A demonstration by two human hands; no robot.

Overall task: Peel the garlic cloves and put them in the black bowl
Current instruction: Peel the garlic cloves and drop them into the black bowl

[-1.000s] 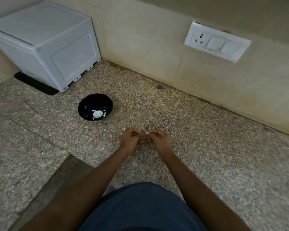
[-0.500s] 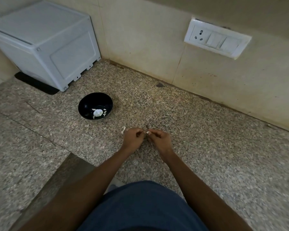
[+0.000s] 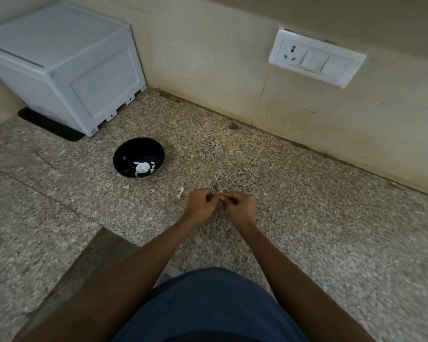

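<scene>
My left hand (image 3: 203, 204) and my right hand (image 3: 240, 206) meet over the speckled granite counter, fingers curled, pinching a small pale garlic clove (image 3: 220, 195) between their fingertips; most of the clove is hidden. The black bowl (image 3: 124, 154) stands to the upper left of my hands and holds a white garlic piece (image 3: 142, 167) with a few small cloves around it. A scrap of white garlic skin (image 3: 180, 192) lies on the counter just left of my left hand.
A white plastic box (image 3: 59, 67) sits at the back left corner on a dark mat. A tiled wall with a white socket and switch plate (image 3: 315, 58) runs along the back. The counter steps down at the front left.
Both hands stay together at the same spot, with only small finger movements on the clove. The bowl and skin scrap have not moved.
</scene>
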